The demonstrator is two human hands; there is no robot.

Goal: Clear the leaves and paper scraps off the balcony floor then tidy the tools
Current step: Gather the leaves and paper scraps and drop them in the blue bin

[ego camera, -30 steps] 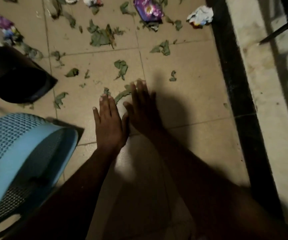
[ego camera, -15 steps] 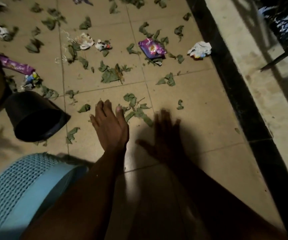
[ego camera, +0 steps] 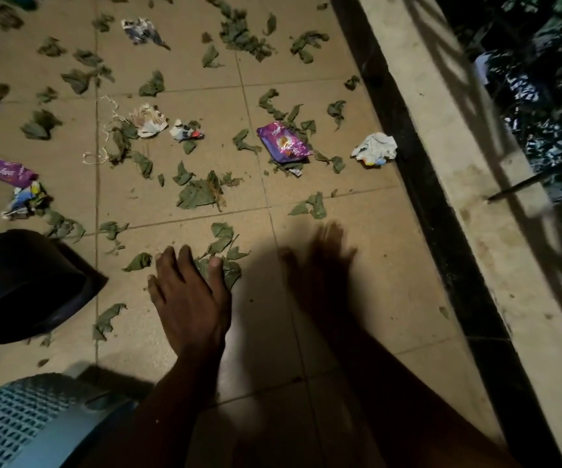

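Left hand [ego camera: 188, 298] on leaves [ego camera: 227, 255], right hand [ego camera: 320, 265] spread; two purple wrappers [ego camera: 284, 143].

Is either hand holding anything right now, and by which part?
Nothing is held. The left hand rests flat on a small pile of leaves; the right hand, blurred and in shadow, looks open with straight fingers.

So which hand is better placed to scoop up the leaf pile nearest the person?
Left. The left hand rests with fingers on the leaf pile; the right hand is blurred, apart from it over bare tile.
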